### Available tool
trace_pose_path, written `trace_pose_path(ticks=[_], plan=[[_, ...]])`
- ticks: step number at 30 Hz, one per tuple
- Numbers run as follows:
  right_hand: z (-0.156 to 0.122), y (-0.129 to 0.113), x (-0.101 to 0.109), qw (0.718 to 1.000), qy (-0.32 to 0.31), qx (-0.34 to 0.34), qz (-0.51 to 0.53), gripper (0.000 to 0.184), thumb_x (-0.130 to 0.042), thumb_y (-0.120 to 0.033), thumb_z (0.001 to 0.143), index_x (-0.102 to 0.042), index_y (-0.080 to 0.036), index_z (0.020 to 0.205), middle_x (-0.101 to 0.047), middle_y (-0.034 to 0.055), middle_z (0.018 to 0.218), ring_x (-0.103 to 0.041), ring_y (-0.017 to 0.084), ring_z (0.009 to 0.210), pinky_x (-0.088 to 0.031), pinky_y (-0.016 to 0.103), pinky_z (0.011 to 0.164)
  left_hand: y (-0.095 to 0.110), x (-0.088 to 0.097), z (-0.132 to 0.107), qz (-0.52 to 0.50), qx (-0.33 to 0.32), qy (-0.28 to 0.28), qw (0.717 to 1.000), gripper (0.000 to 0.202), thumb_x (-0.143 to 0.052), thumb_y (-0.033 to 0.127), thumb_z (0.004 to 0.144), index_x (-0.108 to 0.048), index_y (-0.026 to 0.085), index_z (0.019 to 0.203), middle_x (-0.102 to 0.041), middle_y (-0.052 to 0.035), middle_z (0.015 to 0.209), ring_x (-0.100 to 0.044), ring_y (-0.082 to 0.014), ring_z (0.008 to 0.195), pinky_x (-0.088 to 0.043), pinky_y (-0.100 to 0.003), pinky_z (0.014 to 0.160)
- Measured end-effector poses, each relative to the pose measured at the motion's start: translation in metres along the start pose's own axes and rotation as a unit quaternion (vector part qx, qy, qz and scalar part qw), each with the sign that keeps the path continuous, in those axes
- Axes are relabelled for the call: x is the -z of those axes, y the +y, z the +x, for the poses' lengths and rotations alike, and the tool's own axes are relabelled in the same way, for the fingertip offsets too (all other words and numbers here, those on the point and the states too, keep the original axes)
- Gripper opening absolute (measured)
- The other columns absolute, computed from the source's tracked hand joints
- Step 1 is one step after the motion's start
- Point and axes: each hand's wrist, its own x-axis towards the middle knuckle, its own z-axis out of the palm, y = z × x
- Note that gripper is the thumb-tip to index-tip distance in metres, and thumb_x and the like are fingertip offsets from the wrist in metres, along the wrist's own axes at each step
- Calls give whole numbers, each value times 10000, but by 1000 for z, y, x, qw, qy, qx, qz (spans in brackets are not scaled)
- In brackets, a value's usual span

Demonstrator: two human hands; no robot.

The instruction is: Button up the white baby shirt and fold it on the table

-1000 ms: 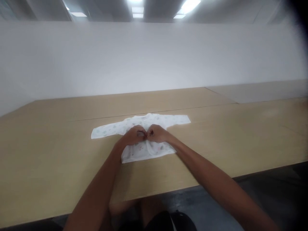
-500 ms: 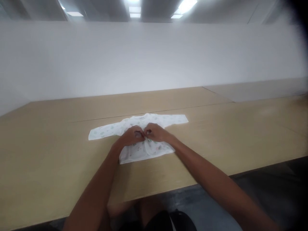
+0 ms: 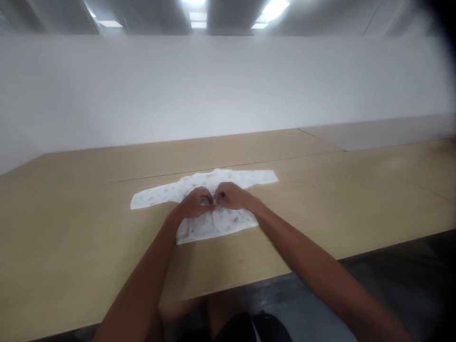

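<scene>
A small white baby shirt [image 3: 162, 193] with a faint printed pattern lies flat on the light wooden table [image 3: 71, 247], sleeves spread left and right. My left hand [image 3: 194, 203] and my right hand [image 3: 231, 196] meet at the middle of its front opening. Both hands are closed, pinching the fabric edges where they touch. What sits between the fingertips is too small to make out.
The table runs far to both sides, with a seam line behind the shirt. A plain white wall stands beyond it. The table's near edge and a dark floor [image 3: 392, 275] lie below, with my legs under the edge.
Both hands stay pinched together on the shirt's front, with only slight finger movement. The view has shifted a little.
</scene>
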Motion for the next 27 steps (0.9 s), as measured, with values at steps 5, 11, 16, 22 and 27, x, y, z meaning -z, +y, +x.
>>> trace_pose_path(ticks=[5,11,16,22,27], plan=[[2,17,-12,996,86,6,-38,368,-611,-246,857,-609,-96,1193,-594,121,1252,-540,222,1155,-424,353,1015,-5,-9,2,121,69,24,990,847,-700,628,713,-480,198,1409,-348,-146,1507,-297,-335,1404,-274,-485,1149],[5,42,-23,986,37,-93,-131,689,-511,-504,940,-430,-42,1444,-344,155,1538,-276,284,1451,-226,417,1203,-9,-24,2,305,195,5,932,745,-257,649,980,-213,221,1588,-83,-134,1630,-28,-322,1511,-28,-488,1213],[-13,61,-14,978,-50,-116,-164,811,-277,-660,980,-239,-111,1576,-132,76,1618,-93,266,1512,-110,436,1234,-13,-36,-11,347,199,0,916,763,-222,667,976,-149,234,1600,-76,-127,1632,-39,-334,1509,-51,-517,1205],[-23,58,4,976,-80,-137,-150,785,-424,-624,939,-365,-107,1526,-248,95,1590,-208,303,1479,-215,435,1212,-2,-29,-6,307,193,-15,932,724,-283,634,974,-301,212,1561,-245,-134,1589,-177,-356,1478,-158,-529,1187],[23,43,-14,980,70,-154,-108,503,-509,-416,934,-588,-84,1303,-526,116,1397,-473,236,1302,-363,332,1132,-15,-22,28,326,159,91,927,586,-326,455,1014,-463,88,1450,-376,-152,1516,-326,-311,1411,-275,-436,1168]])
